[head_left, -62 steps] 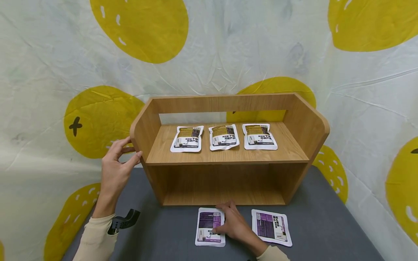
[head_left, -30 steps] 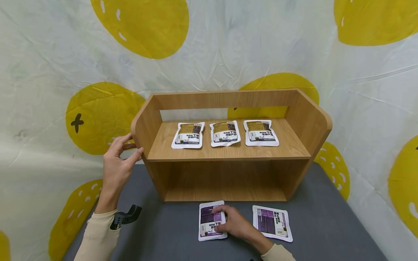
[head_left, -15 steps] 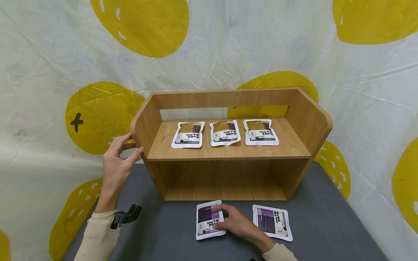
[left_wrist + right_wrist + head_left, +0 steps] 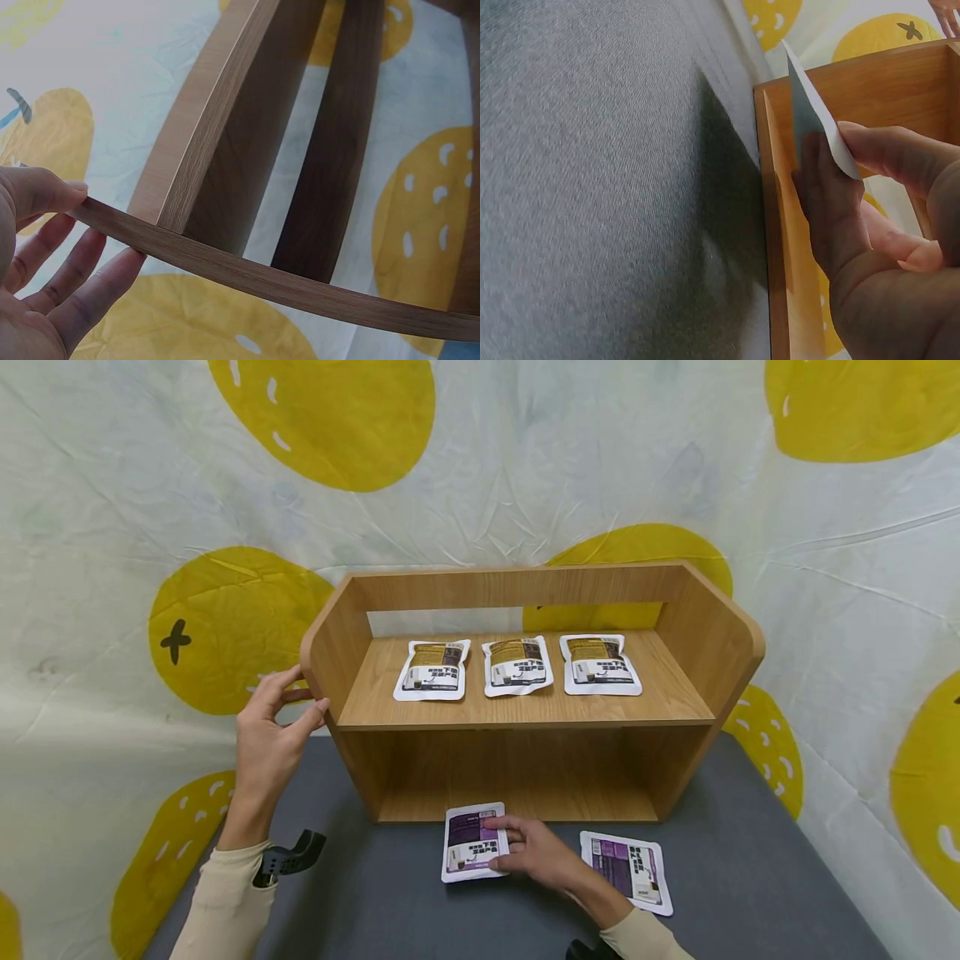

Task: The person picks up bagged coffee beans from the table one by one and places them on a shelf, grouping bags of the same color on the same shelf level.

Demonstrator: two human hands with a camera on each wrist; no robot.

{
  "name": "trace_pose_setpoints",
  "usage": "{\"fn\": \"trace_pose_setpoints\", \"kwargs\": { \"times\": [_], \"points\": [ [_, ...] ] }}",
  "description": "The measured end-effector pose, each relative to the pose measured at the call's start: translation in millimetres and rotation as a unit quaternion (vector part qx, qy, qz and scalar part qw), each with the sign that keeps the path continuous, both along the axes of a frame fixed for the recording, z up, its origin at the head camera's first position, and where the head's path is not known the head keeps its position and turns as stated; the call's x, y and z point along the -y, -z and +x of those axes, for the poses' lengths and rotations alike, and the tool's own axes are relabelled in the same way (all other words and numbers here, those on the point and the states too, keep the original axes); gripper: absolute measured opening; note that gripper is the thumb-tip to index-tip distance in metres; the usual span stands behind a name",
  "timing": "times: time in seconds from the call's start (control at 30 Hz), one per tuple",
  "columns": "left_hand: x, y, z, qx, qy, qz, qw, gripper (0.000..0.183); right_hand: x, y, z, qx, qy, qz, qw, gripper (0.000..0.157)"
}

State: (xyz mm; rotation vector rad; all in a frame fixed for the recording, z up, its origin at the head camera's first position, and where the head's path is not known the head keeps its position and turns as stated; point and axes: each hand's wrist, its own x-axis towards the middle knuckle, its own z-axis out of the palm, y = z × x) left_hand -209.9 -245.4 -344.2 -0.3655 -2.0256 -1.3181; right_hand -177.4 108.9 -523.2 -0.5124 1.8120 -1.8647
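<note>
My right hand [image 4: 542, 858] pinches the right edge of a white pouch with a purple label [image 4: 472, 843], just in front of the wooden shelf's lower opening. In the right wrist view the pouch [image 4: 817, 112] is seen nearly edge-on between thumb and fingers, lifted off the grey surface with a shadow beneath. My left hand [image 4: 272, 743] holds the front edge of the left side panel of the wooden shelf [image 4: 517, 724]. Seen from the left wrist, the thumb [image 4: 52, 193] and fingertips pinch that panel's edge [image 4: 225, 259].
On the upper board lie three white pouches with brown-gold labels: left [image 4: 432, 671], middle [image 4: 518, 667] and right [image 4: 600, 665]. Another purple-labelled pouch [image 4: 628, 870] lies on the grey table [image 4: 360, 893], right of my right hand. A patterned white cloth [image 4: 480, 460] hangs behind.
My right hand has picked the purple-labelled pouch up off the table and moved it slightly left and toward the shelf. My left hand keeps its grip on the side panel.
</note>
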Motion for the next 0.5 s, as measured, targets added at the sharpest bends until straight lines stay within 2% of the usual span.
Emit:
{"fn": "trace_pose_setpoints", "kwargs": {
  "times": [0.3, 0.5],
  "points": [
    [0, 0.4, -0.5, -0.001, -0.001, 0.002, 1.0, 0.057, 9, 4.3, 1.7, -0.004, 0.025, 0.009, 1.0, 0.051],
    [-1, 0.2, -0.3, 0.0, -0.002, 0.001, 1.0, 0.057, 19, 3.3, 2.5, 0.005, 0.034, -0.009, 0.999, 0.051]
  ]
}}
